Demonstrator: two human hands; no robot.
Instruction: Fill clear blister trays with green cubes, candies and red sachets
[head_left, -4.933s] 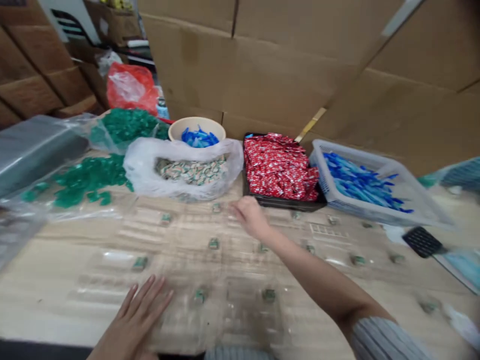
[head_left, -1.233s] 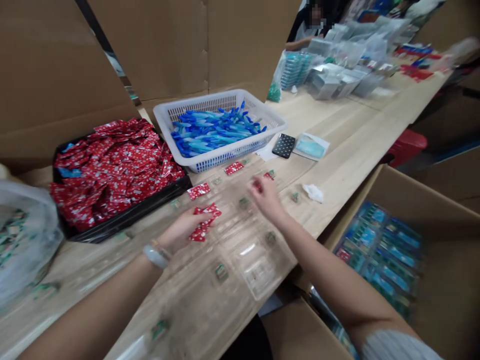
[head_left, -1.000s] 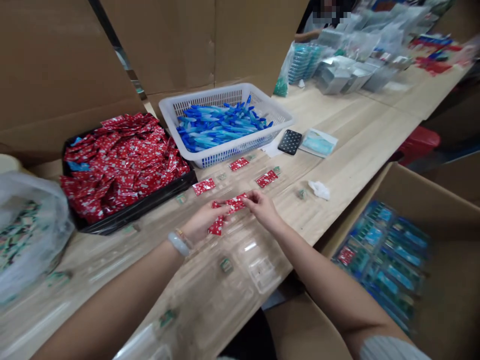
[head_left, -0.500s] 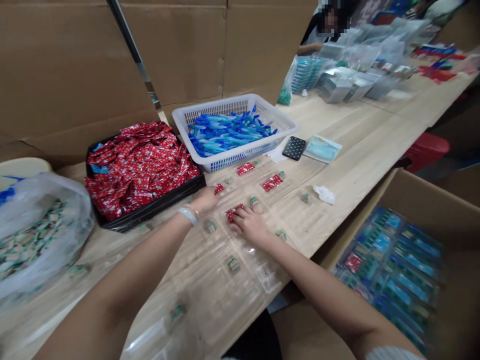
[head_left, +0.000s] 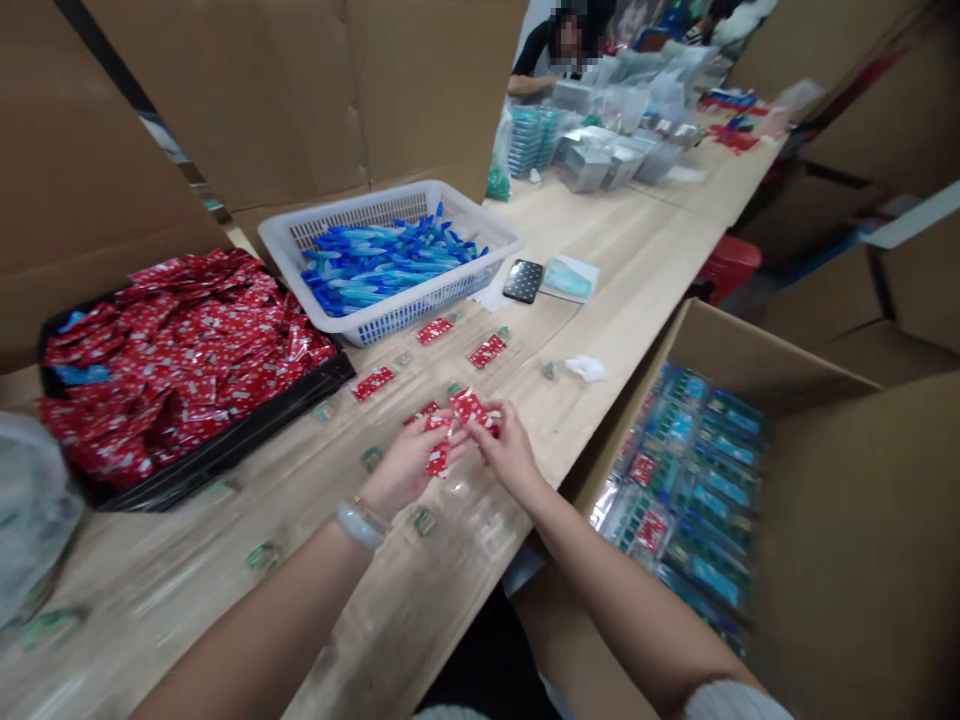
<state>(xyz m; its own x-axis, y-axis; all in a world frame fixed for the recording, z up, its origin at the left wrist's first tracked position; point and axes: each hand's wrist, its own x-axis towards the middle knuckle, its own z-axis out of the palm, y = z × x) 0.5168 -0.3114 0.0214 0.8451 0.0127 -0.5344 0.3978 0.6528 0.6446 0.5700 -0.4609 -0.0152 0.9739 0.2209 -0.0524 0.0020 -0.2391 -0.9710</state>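
My left hand (head_left: pixel 401 468) is closed on a small red patterned packet (head_left: pixel 439 455), which hangs between its fingers. Close beside it, my right hand (head_left: pixel 511 448) pinches another red packet (head_left: pixel 468 404) by its lower end. The two hands almost meet above clear plastic trays (head_left: pixel 382 590) laid out on the table. More red packets lie flat in the trays ahead, one at the left (head_left: pixel 373 384) and one at the right (head_left: pixel 487 351). Small green-and-tan pieces (head_left: pixel 424 520) sit in tray compartments. A red packet just behind my left fingers is partly hidden.
A black tray (head_left: pixel 247 452) heaped with red packets stands left. Behind is a white basket (head_left: pixel 442 312) of blue pen-like items. A dotted black object (head_left: pixel 523 281) and crumpled tissue (head_left: pixel 586 368) lie right. An open carton (head_left: pixel 780 345) adjoins the table edge; a person (head_left: pixel 531 78) sits beyond.
My hands have come together and now hold red packets up off the trays. A red packet lies where my left hand was. The view has swung right.
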